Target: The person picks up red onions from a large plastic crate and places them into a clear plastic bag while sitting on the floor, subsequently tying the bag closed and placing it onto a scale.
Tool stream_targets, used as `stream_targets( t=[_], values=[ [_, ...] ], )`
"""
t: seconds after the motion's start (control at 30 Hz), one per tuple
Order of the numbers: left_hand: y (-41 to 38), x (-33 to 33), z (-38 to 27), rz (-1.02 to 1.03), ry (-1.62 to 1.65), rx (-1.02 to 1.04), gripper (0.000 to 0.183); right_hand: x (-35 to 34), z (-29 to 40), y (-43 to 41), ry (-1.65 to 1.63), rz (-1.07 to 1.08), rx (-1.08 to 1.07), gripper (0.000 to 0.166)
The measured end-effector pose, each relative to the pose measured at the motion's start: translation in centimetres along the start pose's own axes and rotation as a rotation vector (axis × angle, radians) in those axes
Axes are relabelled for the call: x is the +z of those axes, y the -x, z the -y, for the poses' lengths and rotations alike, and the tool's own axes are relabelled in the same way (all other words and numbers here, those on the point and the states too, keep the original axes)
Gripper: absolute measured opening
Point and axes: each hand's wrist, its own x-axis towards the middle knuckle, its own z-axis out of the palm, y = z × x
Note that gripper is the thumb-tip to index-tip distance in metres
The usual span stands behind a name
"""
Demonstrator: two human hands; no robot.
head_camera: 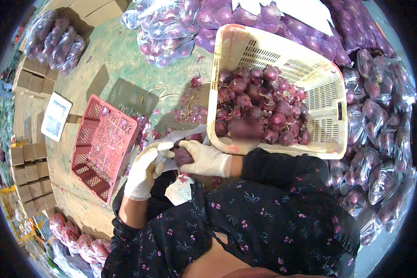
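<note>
My right hand [205, 159], in a white glove, is closed around a red onion [183, 156] low in front of my body. Just left of it, my gloved left hand [143, 172] pinches a thin translucent plastic bag [184, 133] that stretches away towards the basket. The onion is at the bag's near side; whether it is inside cannot be told. Beyond my right forearm stands a large cream plastic basket [326, 135], partly filled with red onions [253, 90]. Part of its near rim is blurred.
A pink plastic crate [81, 135] stands left, beside a scale display [56, 116]. Onion skins [191, 114] litter the floor. Bagged onions [371, 139] line the right, with purple net sacks [305, 36] behind the basket. Cardboard boxes [33, 173] are stacked far left.
</note>
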Motion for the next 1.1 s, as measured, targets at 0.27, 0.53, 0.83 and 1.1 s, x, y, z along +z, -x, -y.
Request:
stream_targets(
  t=[0.27, 0.53, 0.83, 1.1],
  values=[
    [6.5, 0.4, -7.4, -0.155, 0.063, 0.349, 0.062, 3.8, -4.8, 1.0, 0.423, 0.204, 0.045, 0.049],
    [13.6, -4.5, -16.0, -0.319, 0.167, 0.545, 0.061, -6.5, 8.1, 2.9, 0.571, 0.696, -0.081, 0.035],
    [19.8, -14.0, -24.5, -0.511, 0.078, 0.837, 0.044, -9.0, 24.0, -5.1, 0.196, 0.104, -0.51, 0.029],
    [19.9, -24.7, -19.6, -0.807, 0.038, 0.944, 0.042, -0.8, 25.7, -18.8, 0.17, 0.122, -0.635, 0.027]
  ],
)
